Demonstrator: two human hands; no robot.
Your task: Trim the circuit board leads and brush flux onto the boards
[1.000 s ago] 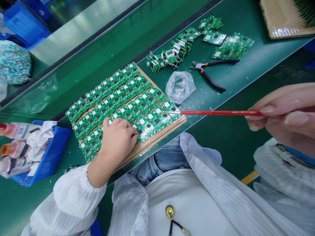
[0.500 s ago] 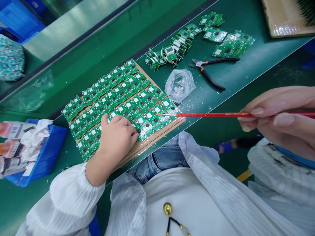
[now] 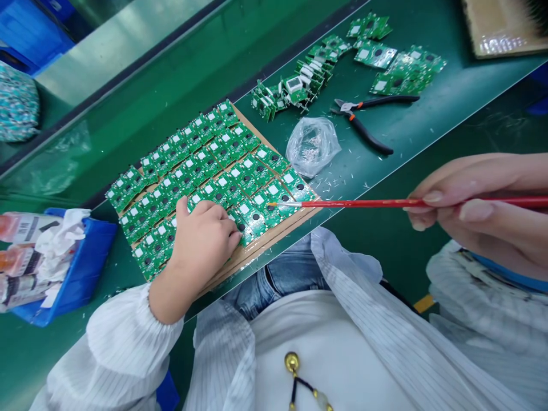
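My right hand [image 3: 483, 200] pinches the long red handle of a thin paintbrush [image 3: 363, 203] between thumb and fingers. The bristle tip is over a green circuit board near the lower right of a close array of circuit boards [image 3: 229, 145], each with a white square and a dark round part. Cannot tell whether the bristles touch it. My left hand [image 3: 208, 231] rests palm down on the array's lower edge, fingers bent and somewhat apart, little finger sticking out. Its fingertips are partly hidden. Under the boards lies a brown cardboard sheet [image 3: 274, 228].
Beyond the array stand a clear plastic bag [image 3: 312, 147] of small metal bits, black-handled cutters [image 3: 363, 123] and loose circuit boards [image 3: 406, 71]. Clipped wire bits are scattered around. At left, a blue bin [image 3: 92, 268] holds bottles and tissue. A cardboard tray [image 3: 496, 34] sits top right.
My right hand and the paintbrush have shifted slightly left, the tip moving a little left and down across the circuit board. My left hand stays in place.
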